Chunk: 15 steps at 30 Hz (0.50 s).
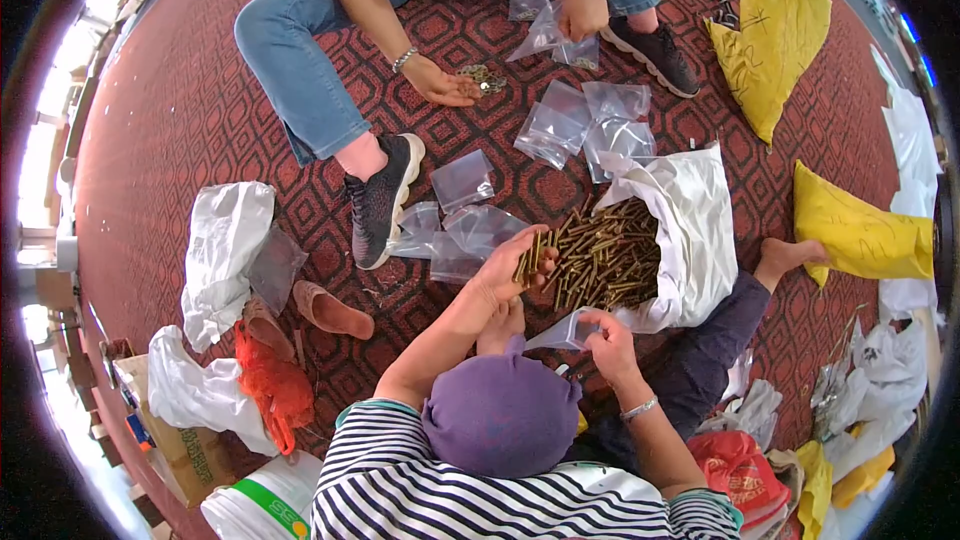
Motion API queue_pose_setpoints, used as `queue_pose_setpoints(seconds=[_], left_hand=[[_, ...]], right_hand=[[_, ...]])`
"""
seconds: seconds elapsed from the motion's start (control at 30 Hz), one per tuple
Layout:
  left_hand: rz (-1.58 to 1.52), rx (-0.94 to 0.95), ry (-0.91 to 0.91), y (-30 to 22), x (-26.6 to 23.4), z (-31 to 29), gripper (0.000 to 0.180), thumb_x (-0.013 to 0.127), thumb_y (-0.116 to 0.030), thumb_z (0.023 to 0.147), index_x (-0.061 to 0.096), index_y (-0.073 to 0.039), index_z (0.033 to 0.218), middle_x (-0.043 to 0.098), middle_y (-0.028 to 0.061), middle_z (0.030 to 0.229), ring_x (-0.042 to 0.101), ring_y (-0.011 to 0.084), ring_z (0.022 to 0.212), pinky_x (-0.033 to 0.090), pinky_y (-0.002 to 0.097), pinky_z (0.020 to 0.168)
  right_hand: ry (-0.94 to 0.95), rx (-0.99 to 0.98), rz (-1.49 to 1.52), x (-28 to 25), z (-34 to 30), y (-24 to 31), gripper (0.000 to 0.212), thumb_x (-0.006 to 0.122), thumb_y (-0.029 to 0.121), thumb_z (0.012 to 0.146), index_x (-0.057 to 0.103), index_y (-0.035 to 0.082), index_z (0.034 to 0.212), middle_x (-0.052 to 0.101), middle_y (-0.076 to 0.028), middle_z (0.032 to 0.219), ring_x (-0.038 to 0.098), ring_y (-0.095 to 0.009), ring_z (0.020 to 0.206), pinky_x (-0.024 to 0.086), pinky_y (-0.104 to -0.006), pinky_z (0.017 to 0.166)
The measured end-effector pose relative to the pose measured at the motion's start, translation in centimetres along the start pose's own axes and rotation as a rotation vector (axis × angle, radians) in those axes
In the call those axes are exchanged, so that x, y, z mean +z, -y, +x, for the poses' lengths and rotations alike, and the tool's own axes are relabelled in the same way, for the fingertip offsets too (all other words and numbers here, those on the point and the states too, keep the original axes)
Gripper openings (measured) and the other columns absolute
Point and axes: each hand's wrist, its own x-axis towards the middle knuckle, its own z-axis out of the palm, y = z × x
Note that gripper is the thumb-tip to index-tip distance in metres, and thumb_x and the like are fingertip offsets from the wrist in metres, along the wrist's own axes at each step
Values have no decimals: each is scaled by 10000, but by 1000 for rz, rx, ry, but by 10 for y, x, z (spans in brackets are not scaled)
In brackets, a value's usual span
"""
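My left hand (503,268) is closed round a small bundle of thin brass-coloured screws (536,258), at the left edge of a large heap of the same screws (605,255). That heap spills from the mouth of a white woven sack (700,240) lying on its side. Just below the heap, my right hand (612,348) pinches the rim of a small clear plastic bag (562,332); its mouth points toward the right fingers, and my cap partly hides its lower end.
Opposite sits a co-worker, one hand (442,82) by small metal rings (484,80), the other (584,16) on a clear bag (546,35). Flat clear bags (465,180) lie between us on the patterned red carpet (200,120). Yellow sacks (775,40) lie right; pink slippers (335,310) left.
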Motion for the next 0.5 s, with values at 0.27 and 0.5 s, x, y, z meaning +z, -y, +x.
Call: queue_pose_setpoints(seconds=[0.27, 0.5], left_hand=[[763, 69, -331, 3, -15, 10, 278, 554, -260, 835, 544, -41, 1005, 599, 115, 831, 555, 211, 660, 470, 311, 605], [1819, 336, -475, 17, -10, 30, 343, 575, -318, 746, 568, 23, 783, 608, 215, 747, 579, 382, 688, 473, 434, 626]], right_hand=[[-2, 11, -8, -5, 4, -6, 312, 422, -38, 678, 608, 1, 924, 578, -98, 1010, 537, -205, 814, 448, -252, 699], [-18, -5, -24, -10, 5, -9, 308, 428, -32, 677, 611, 4, 922, 583, -97, 988, 534, -207, 811, 445, -252, 699]])
